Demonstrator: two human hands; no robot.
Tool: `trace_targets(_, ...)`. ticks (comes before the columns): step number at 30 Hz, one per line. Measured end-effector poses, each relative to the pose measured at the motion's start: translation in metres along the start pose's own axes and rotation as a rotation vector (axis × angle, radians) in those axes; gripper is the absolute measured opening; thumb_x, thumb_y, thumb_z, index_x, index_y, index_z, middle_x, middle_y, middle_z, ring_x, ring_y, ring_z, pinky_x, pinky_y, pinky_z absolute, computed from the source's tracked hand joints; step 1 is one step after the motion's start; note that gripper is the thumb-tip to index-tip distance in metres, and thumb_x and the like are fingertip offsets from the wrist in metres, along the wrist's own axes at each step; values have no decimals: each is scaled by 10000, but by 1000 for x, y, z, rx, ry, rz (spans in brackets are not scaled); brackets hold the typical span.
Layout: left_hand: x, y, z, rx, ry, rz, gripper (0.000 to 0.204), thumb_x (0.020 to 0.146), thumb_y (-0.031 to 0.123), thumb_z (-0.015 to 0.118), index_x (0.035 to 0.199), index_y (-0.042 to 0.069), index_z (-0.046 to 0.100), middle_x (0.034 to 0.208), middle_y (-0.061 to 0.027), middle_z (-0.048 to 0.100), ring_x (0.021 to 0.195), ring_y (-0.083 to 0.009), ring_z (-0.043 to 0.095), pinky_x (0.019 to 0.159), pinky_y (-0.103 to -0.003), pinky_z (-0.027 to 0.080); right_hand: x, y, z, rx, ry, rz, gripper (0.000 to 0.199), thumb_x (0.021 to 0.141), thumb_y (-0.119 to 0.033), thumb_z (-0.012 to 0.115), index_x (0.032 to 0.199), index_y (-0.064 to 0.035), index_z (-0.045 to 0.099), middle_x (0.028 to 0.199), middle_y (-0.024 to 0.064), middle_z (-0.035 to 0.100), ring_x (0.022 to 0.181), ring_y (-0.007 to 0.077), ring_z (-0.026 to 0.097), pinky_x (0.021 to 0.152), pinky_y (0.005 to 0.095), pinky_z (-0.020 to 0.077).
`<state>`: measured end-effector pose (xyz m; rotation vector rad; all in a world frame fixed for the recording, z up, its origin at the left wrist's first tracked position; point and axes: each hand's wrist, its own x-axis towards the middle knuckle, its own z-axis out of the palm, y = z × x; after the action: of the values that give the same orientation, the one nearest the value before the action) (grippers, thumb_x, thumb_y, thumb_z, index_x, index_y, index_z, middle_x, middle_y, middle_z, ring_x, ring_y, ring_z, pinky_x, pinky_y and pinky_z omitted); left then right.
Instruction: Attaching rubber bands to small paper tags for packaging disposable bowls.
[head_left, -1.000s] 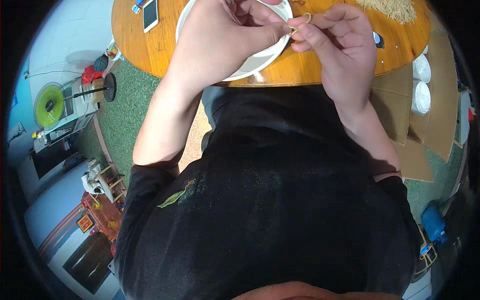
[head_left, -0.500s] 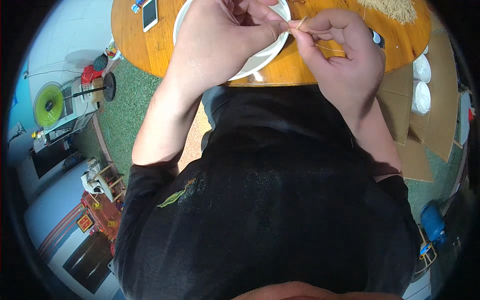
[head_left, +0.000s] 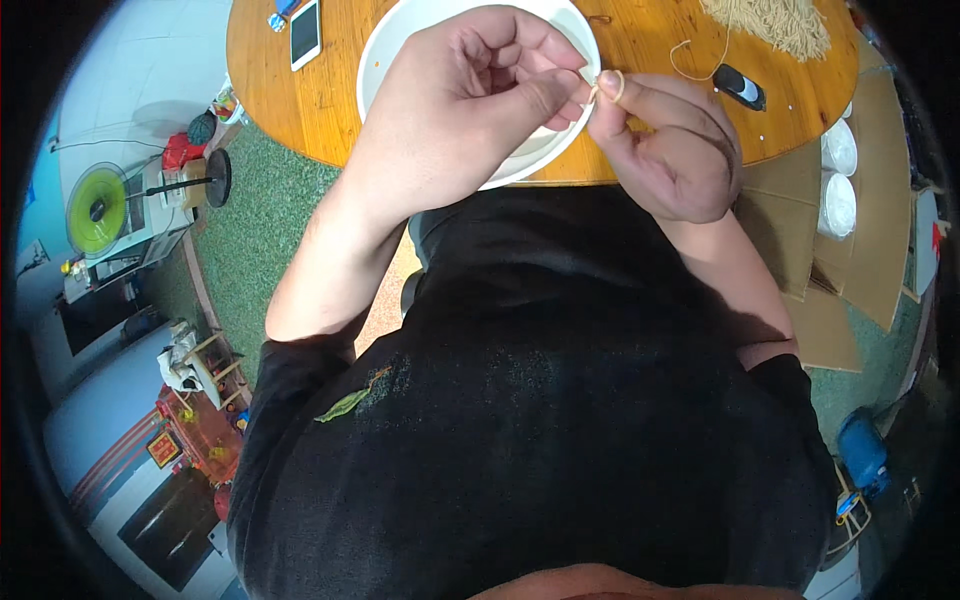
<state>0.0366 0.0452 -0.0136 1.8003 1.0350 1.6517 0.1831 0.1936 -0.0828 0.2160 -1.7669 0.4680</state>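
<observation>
Round wooden bench (head_left: 330, 95) up top, both hands meeting over a white bowl (head_left: 385, 60). Left hand (head_left: 465, 95) and right hand (head_left: 675, 150) are curled nearly closed, pinching one thin tan rubber band (head_left: 610, 85) between fingertips, probably to stretch it. More bands are in a pile (head_left: 775, 22) nearby, beside a phone (head_left: 305, 32).

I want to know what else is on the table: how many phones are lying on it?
1. The phone lies on the wooden table, left of the white bowl; others may be hidden beyond the frame.
</observation>
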Motion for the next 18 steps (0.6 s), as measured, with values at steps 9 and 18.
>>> trace_targets(9,5,33,13,267,152,-705,204,1050,48,701,1227,-44,744,1057,-91,783,973,-145,745,904,-278,608,-2,-3,0,15,-20,29,371,802,-17,927,849,-101,569,1044,69,809,939,208,788,755,268,630)
trace_targets(18,6,25,12,163,215,-591,152,1017,128,758,1076,-11,766,910,-69,783,831,-117,743,756,-267,585,-1,-7,-3,22,-18,73,380,787,1,932,815,-95,565,1008,73,812,923,217,795,764,268,621)
